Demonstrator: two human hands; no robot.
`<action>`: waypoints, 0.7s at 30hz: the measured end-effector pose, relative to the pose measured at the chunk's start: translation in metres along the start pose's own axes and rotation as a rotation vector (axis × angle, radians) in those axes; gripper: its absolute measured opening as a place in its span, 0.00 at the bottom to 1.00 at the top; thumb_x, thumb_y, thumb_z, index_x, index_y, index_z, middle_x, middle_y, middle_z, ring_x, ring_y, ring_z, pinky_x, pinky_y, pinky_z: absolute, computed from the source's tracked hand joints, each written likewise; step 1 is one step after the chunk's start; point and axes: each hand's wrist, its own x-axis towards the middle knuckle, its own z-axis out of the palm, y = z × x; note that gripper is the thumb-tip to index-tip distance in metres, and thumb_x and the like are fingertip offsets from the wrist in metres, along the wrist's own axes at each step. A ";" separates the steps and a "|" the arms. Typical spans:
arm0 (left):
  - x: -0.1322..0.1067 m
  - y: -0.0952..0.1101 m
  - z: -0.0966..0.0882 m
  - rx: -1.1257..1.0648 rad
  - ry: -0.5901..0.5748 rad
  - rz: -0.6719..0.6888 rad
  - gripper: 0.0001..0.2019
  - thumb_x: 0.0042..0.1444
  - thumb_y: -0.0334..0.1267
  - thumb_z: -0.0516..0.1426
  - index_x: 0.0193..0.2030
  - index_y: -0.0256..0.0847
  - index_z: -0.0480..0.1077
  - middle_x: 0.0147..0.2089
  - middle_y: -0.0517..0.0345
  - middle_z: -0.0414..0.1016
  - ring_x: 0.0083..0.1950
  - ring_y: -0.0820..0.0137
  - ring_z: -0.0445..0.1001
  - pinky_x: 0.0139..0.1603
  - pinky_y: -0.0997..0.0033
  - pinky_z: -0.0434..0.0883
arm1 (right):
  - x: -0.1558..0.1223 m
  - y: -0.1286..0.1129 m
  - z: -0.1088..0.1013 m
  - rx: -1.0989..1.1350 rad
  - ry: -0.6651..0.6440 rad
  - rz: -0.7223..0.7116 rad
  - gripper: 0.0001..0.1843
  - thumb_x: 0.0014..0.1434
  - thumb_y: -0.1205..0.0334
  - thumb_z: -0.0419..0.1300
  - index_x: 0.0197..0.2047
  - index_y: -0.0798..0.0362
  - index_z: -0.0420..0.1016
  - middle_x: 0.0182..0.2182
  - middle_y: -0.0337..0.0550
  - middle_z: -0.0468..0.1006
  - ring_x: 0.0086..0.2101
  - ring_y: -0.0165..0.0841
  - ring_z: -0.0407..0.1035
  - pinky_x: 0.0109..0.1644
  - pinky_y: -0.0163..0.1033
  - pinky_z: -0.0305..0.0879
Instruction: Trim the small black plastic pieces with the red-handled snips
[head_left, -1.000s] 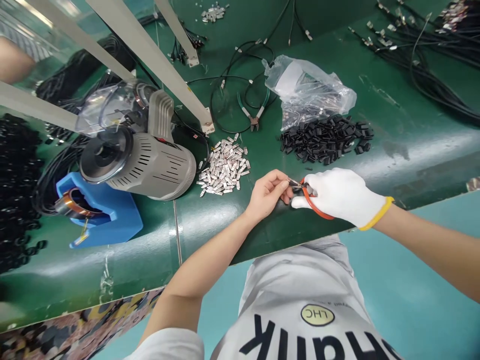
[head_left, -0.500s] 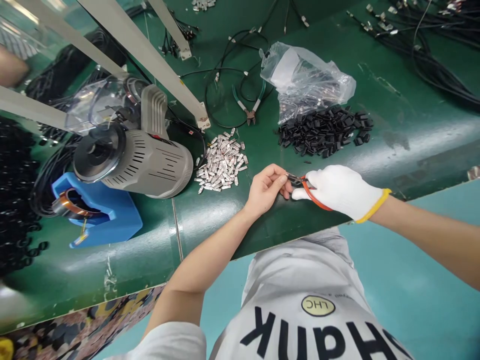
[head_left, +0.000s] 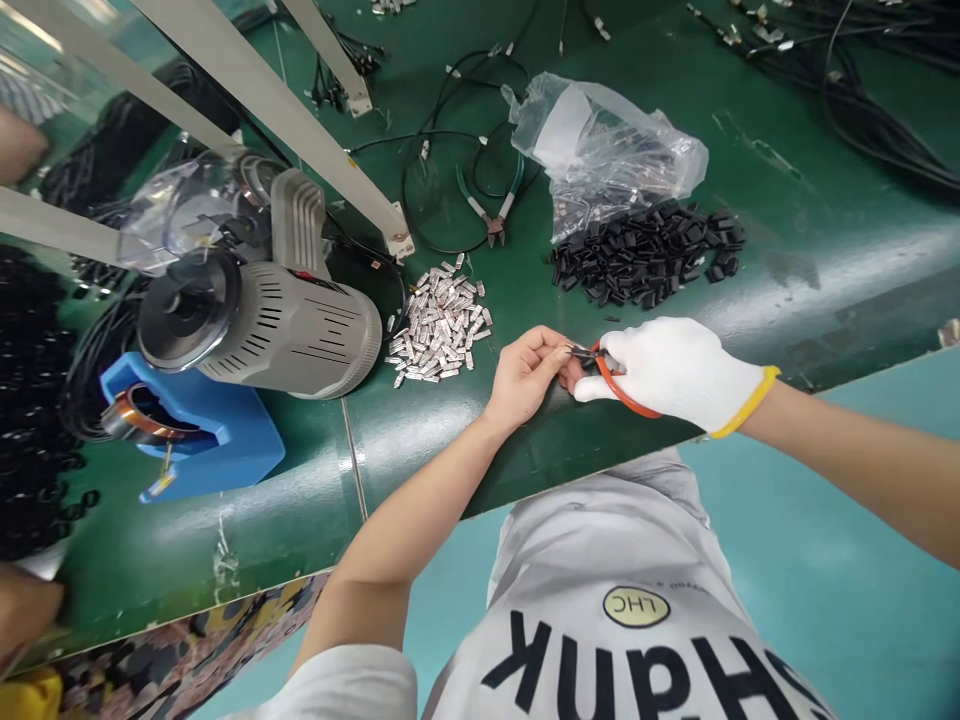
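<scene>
My right hand (head_left: 667, 370), in a white glove with a yellow cuff, is closed around red-handled pliers (head_left: 634, 402). Their dark jaws point left, up against the fingertips of my left hand (head_left: 529, 375). That bare hand is pinched at thumb and forefinger on something small at the jaws; the fingers mostly hide it. Left of it lies a pile of small silvery metal connectors (head_left: 442, 325). Beyond my gloved hand is a heap of small black plastic pieces (head_left: 645, 255), touching a clear plastic bag (head_left: 622, 145) of small metallic parts.
Open green-handled cutters (head_left: 495, 225) lie near looped black cable (head_left: 405, 190). To the left stand a grey machine (head_left: 292, 325) and a blue tape dispenser (head_left: 240, 440). Black cables (head_left: 855, 110) lie far right. Another person's hand (head_left: 26, 610) shows at the lower left edge.
The view has shifted slightly. My hands keep nearly the same pose, pliers against the left fingertips. Another person's hand has come in at the lower left.
</scene>
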 end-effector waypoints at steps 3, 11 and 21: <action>0.000 -0.002 -0.001 -0.008 -0.002 0.000 0.21 0.60 0.56 0.65 0.39 0.38 0.69 0.28 0.57 0.80 0.26 0.73 0.77 0.32 0.71 0.72 | 0.001 0.000 0.003 -0.012 -0.008 0.004 0.43 0.67 0.25 0.39 0.38 0.54 0.78 0.30 0.54 0.80 0.34 0.45 0.76 0.33 0.41 0.46; 0.001 -0.005 -0.001 -0.004 -0.016 0.017 0.21 0.62 0.57 0.63 0.41 0.39 0.69 0.29 0.58 0.81 0.27 0.72 0.77 0.33 0.70 0.72 | 0.004 0.005 0.018 -0.020 -0.017 -0.030 0.42 0.69 0.27 0.39 0.38 0.54 0.78 0.30 0.55 0.80 0.33 0.44 0.75 0.33 0.42 0.44; 0.000 -0.005 0.002 0.006 -0.011 0.031 0.19 0.62 0.54 0.64 0.42 0.38 0.70 0.31 0.56 0.82 0.28 0.72 0.78 0.35 0.70 0.73 | -0.005 0.005 0.003 -0.044 0.044 0.032 0.40 0.65 0.25 0.44 0.40 0.53 0.78 0.31 0.55 0.81 0.34 0.45 0.75 0.36 0.42 0.45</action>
